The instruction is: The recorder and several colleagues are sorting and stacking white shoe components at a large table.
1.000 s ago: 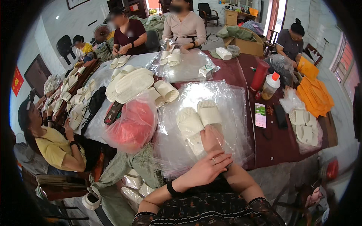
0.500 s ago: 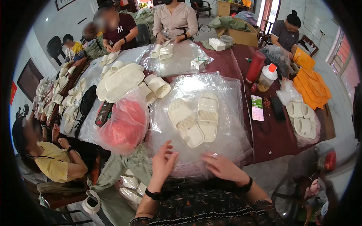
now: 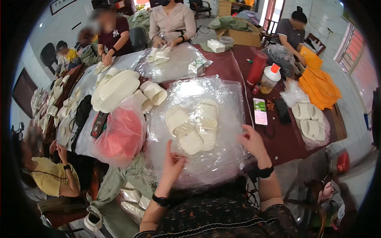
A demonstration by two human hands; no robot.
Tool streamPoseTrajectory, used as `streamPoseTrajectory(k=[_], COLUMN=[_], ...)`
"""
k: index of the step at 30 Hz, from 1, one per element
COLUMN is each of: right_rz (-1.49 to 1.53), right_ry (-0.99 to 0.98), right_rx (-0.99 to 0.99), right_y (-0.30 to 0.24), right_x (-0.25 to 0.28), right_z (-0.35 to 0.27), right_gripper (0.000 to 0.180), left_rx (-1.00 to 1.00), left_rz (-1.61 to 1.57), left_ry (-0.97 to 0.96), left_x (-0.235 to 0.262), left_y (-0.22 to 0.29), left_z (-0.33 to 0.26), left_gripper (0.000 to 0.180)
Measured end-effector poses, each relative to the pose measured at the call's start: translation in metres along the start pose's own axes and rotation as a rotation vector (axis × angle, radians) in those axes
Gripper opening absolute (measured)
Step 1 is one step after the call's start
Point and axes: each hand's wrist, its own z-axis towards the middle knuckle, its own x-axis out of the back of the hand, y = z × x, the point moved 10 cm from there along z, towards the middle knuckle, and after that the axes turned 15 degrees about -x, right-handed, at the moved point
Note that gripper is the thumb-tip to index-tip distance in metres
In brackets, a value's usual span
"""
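Note:
A pair of cream slippers [image 3: 191,125] lies on a stack of clear plastic bags [image 3: 230,103] in front of me, toes away. Their outlines look hazy, and I cannot tell whether a layer of film covers them. By the bags' lower left part, my left hand [image 3: 173,163] is open, its index finger stretched toward the slippers. At the right edge of the stack my right hand [image 3: 252,142] is open too, with thumb and index finger apart. Whether either hand touches the film is unclear.
Left of the stack sit a red bundle in plastic [image 3: 122,135] and loose slippers [image 3: 118,89]. A phone [image 3: 260,111], a bottle [image 3: 270,79], orange bags [image 3: 319,87] and bagged slippers [image 3: 310,121] lie to the right. Other people work around the table.
My right hand has moved up and right, from the bags' near edge to their right side. My left hand stays at the lower left. The whole view has shifted slightly.

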Motion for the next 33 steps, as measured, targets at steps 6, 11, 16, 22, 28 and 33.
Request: streamPoseTrajectory(k=[6, 11, 16, 22, 28, 33], right_rz=[0.339, 0.267, -0.013, -0.103, -0.007, 0.075], right_ry=[-0.212, -0.225, -0.093, -0.038, 0.055, 0.032], right_rx=[0.138, 0.359, 0.443, 0.687, 0.718, 0.524], right_y=[-0.048, -0.04, -0.042, -0.068, -0.074, -0.041], right_x=[-0.033, -0.03, -0.023, -0.028, -0.018, -0.027], right_z=[-0.027, -0.04, -0.065, -0.085, -0.084, -0.061], right_gripper=[0.034, 0.032, 0.044, 0.025, 0.01, 0.007], left_rx=[-0.014, 0.15, -0.258, -0.596, -0.463, -0.059], left_rz=[-0.132, -0.189, 0.593, 0.943, 0.579, 0.215], left_ry=[0.173, 0.235, 0.112, -0.101, -0.012, 0.252], left_x=[0.072, 0.088, 0.1, 0.054, 0.071, 0.086], left_y=[0.01, -0.006, 0.041, 0.084, 0.071, 0.019], left_z=[0.011, -0.012, -0.043, -0.049, -0.048, -0.039], left_gripper=[0.056, 0.038, 0.048, 0.04, 0.022, 0.014])
